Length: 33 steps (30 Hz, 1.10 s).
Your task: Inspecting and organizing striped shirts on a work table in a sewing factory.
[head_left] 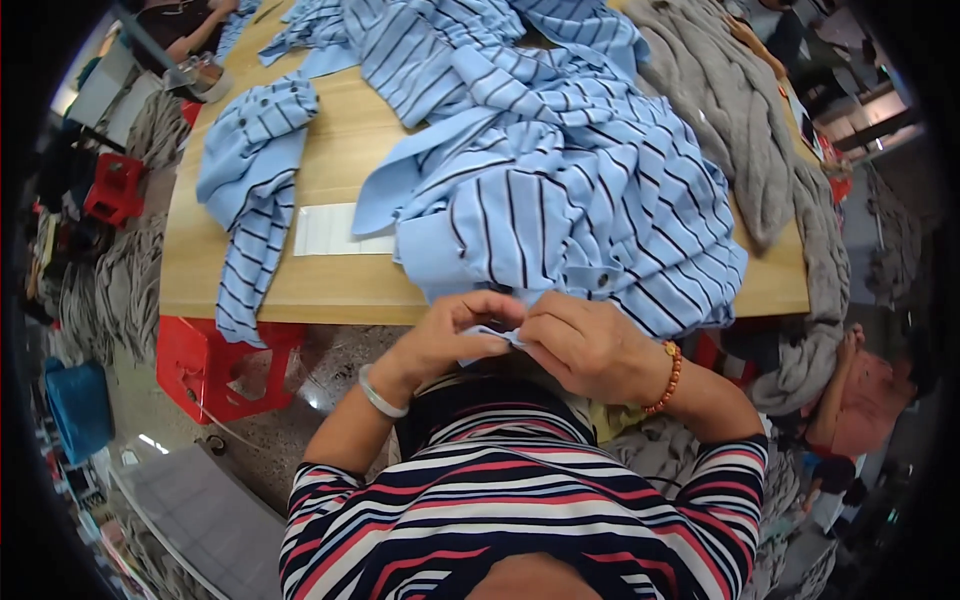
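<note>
At the near edge of the table, both my hands pinch the edge of a light blue knit garment point(560, 215) with dark stripes. My left hand point(455, 335), a pale bangle on its wrist, has thumb and fingers closed on the blue fabric edge. Right beside it, my right hand point(580, 345), with a beaded bracelet, grips the same edge with its fingertips. Most of the garment lies bunched on the table in front of my hands. A dark button shows near the edge above my right hand. Whether a needle or thread is between my fingers is too small to tell.
A separate striped blue piece point(262, 190) hangs over the table's point(330, 290) front edge at left, beside a white paper strip point(325, 230). Grey knit fabric point(740, 130) runs along the right side. A red stool point(225, 370) stands below left. Other people sit around the table.
</note>
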Each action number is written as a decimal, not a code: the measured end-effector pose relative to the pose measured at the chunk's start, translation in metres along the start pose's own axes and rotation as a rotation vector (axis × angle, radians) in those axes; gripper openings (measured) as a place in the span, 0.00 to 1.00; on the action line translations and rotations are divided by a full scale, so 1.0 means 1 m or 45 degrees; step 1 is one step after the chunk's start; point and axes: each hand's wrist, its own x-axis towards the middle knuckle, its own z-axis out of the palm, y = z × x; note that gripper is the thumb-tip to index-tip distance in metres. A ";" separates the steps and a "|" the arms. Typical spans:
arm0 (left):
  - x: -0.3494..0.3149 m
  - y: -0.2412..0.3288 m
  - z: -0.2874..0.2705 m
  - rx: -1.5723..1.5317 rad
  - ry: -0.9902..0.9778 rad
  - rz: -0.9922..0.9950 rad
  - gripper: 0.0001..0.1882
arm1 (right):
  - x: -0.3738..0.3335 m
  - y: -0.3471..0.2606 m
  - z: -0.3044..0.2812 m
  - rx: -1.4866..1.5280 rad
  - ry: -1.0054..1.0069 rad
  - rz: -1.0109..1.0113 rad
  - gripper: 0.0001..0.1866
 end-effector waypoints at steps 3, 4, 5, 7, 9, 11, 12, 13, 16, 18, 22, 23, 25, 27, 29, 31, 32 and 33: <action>0.010 -0.013 -0.001 -0.629 -0.121 0.103 0.29 | 0.002 0.000 -0.001 0.197 0.040 -0.023 0.12; 0.013 -0.017 0.001 -0.907 -0.066 0.103 0.29 | 0.003 0.000 -0.001 0.195 0.048 -0.031 0.12; 0.016 -0.022 0.004 -0.940 0.065 0.107 0.19 | 0.003 0.000 -0.001 0.212 0.058 -0.049 0.12; 0.018 -0.025 0.006 -0.933 0.080 0.197 0.14 | 0.004 -0.001 -0.003 0.225 0.068 -0.079 0.12; 0.013 -0.023 0.008 -0.668 0.342 0.246 0.04 | 0.004 -0.002 -0.004 0.203 0.045 -0.040 0.12; 0.002 -0.017 0.012 -0.239 0.426 0.344 0.08 | 0.004 -0.004 -0.005 0.154 0.029 -0.047 0.12; -0.004 -0.014 0.016 0.085 0.473 0.413 0.10 | 0.004 -0.005 -0.004 0.099 0.023 -0.033 0.12; -0.008 -0.012 0.020 0.114 0.409 0.563 0.13 | 0.006 -0.005 -0.003 0.093 0.031 -0.045 0.12; -0.016 -0.009 0.028 0.526 0.582 0.700 0.13 | 0.009 -0.007 0.005 -0.041 0.063 -0.076 0.12; -0.016 -0.010 0.032 0.335 0.573 0.681 0.13 | 0.011 -0.007 0.010 -0.100 0.075 -0.095 0.13; -0.013 -0.014 0.030 0.052 0.580 0.547 0.13 | 0.008 -0.009 0.014 -0.239 0.046 -0.066 0.12; -0.012 -0.015 0.030 0.030 0.553 0.548 0.13 | 0.008 -0.010 0.014 -0.234 0.060 -0.047 0.12; -0.012 -0.017 0.028 0.005 0.565 0.550 0.13 | 0.008 -0.010 0.015 -0.204 0.115 -0.030 0.14; -0.010 -0.018 0.027 -0.042 0.564 0.541 0.13 | 0.008 -0.010 0.015 -0.204 0.158 0.000 0.15; -0.008 -0.018 0.027 -0.031 0.528 0.543 0.14 | 0.007 -0.009 0.016 -0.190 0.201 0.039 0.16; -0.006 -0.017 0.027 0.005 0.537 0.562 0.14 | 0.007 -0.007 0.017 -0.183 0.271 0.009 0.17; -0.004 -0.017 0.028 -0.003 0.532 0.537 0.14 | 0.006 -0.006 0.017 -0.195 0.255 0.017 0.17; -0.004 -0.016 0.027 0.007 0.550 0.561 0.14 | 0.006 -0.005 0.017 -0.196 0.250 -0.001 0.17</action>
